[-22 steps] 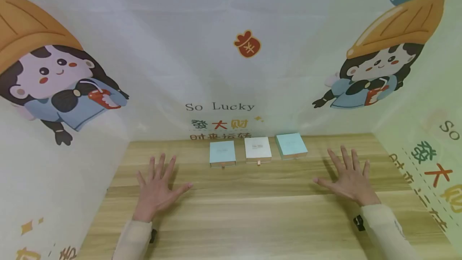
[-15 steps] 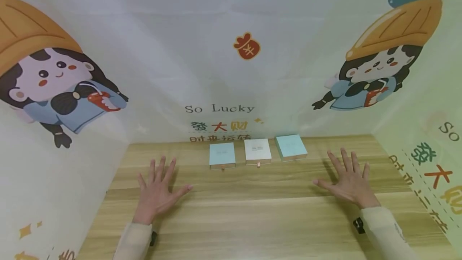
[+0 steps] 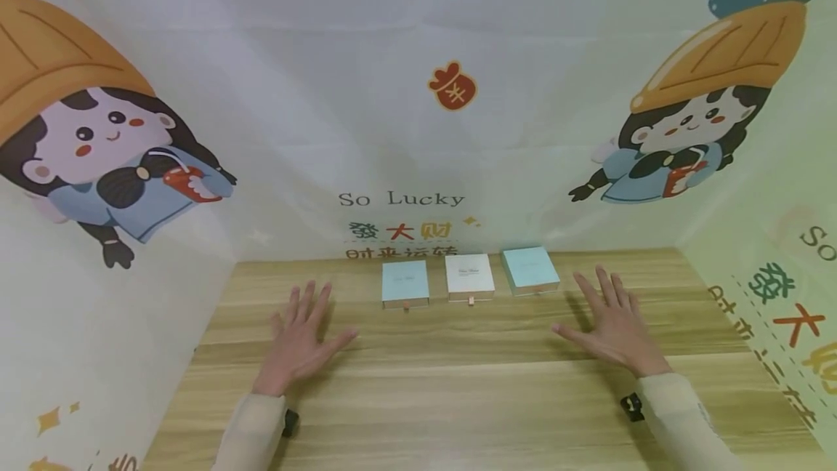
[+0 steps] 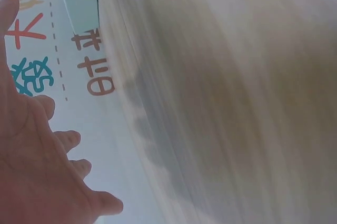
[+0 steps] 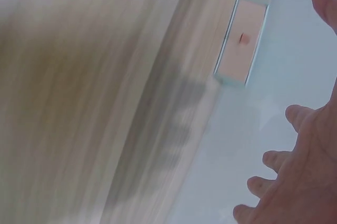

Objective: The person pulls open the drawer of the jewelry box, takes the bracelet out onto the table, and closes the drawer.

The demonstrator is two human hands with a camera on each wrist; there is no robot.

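Three flat square boxes stand in a row at the back of the wooden table in the head view. They are a light blue box [image 3: 405, 282] on the left, a white box [image 3: 469, 274] in the middle and a second light blue box [image 3: 530, 269], slightly turned, on the right. My left hand [image 3: 302, 344], palm down with fingers spread, hovers left of the boxes and holds nothing. Likewise spread and holding nothing, my right hand [image 3: 612, 329] is nearest the right blue box. The right wrist view shows that box's pinkish drawer front [image 5: 241, 40] with a small tab.
The wooden table [image 3: 458, 398] runs back to a pale printed cloth [image 3: 327, 115], which rises behind it and on both sides. A black wrist strap [image 3: 631, 407] shows at the right sleeve and another strap [image 3: 290, 424] at the left.
Both hands have moved a little inward, towards each other, with fingers still spread. The boxes have stayed in their places; the head view has shifted slightly.
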